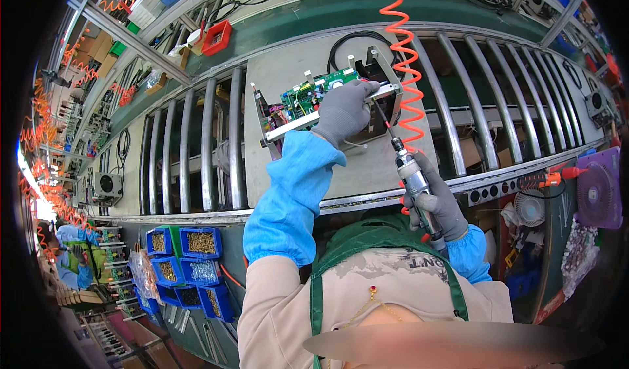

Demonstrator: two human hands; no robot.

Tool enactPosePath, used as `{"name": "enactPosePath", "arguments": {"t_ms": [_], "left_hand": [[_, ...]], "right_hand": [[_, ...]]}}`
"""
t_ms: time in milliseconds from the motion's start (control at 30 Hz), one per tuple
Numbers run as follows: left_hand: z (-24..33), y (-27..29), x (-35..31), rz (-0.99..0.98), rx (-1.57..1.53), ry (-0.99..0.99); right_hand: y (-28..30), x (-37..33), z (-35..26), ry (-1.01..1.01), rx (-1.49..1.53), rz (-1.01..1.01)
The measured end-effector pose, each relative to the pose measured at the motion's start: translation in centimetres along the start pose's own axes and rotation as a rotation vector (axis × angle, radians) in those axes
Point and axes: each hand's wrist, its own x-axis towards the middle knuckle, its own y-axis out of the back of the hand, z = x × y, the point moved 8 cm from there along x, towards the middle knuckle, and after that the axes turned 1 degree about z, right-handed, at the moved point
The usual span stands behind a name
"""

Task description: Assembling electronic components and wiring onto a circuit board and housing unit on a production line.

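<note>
Left hand (344,110) in a grey glove grips the metal bracket (327,113) carrying the green circuit board (313,92), on a grey plate over the roller table (196,153). Right hand (438,202) is wrapped around the screwdriver (413,179), bit angled at the bracket's right end (tip contact unclear). Best to keep the bit square and the bracket pinned. Orange coiled hose (405,55) hangs close on the right; rollers to the left lie open.

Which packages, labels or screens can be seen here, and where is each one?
Blue parts bins: lower left below the conveyor, open boxes of screws.
Red bin: upper left on the green shelf, small open tray.
Clear plastic bag: right edge under the purple fan, holding small parts.
Cardboard boxes: far upper left, brown.
No screen is visible.
</note>
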Motion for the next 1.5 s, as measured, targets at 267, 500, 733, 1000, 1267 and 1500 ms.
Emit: {"name": "enactPosePath", "arguments": {"t_ms": [267, 500, 733, 1000, 1267, 1500], "left_hand": [[0.6, 0.2, -0.2, -0.01, 0.127, 0.025], [1.6, 1.2, -2.2, 0.276, -0.072, -0.131], [-3.5, -4.8, -18.1, -0.064, -0.516, 0.011], [-21.5, 12.2, -47.8, 0.737, 0.681, 1.196], [-28.3, 12.8, -51.1, 0.21, 0.616, 1.626], [-26.5, 15.7, -52.1, 0.788, 0.461, 1.484]], "right_hand": [[-0.9, -0.1, 0.3, 0.045, -0.015, 0.056], [-1.2, 0.0, 1.0, 0.144, 0.035, 0.053], [-0.9, 1.2, 3.7, 0.134, 0.164, -0.216], [-5.6, 1.4, 7.9, -0.221, 0.125, -0.365], [-11.1, 2.7, 9.5, -0.337, -0.267, -0.398], [-11.6, 2.9, 10.2, -0.386, -0.335, -0.418]]}}
